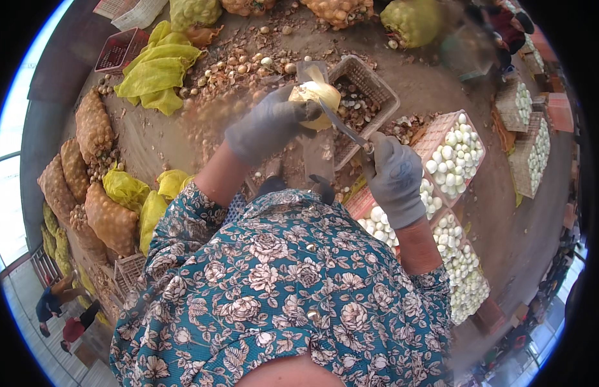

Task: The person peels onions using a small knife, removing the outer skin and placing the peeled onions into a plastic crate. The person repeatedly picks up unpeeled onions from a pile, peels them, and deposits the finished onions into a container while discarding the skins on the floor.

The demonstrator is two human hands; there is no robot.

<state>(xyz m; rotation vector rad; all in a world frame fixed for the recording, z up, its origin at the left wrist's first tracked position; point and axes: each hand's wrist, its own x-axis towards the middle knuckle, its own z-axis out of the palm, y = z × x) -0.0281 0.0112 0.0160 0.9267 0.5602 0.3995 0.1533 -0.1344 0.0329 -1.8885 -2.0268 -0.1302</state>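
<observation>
In a grey glove, my left hand grips a large onion with loose, pale yellow skin, held up in front of me. My right hand, gloved too, is closed on the handle of a knife. The curved blade points up and left, its tip against the onion's right side. Beyond and below the onion stands a plastic crate with onion skins and a few pale pieces inside. A narrow board lies partly hidden under my left hand and the onion.
Crates of peeled white onions stand at my right. Unpeeled onions and skins litter the floor ahead. Full mesh sacks and yellow net bags are at left. A red crate stands at upper left. People are at both edges.
</observation>
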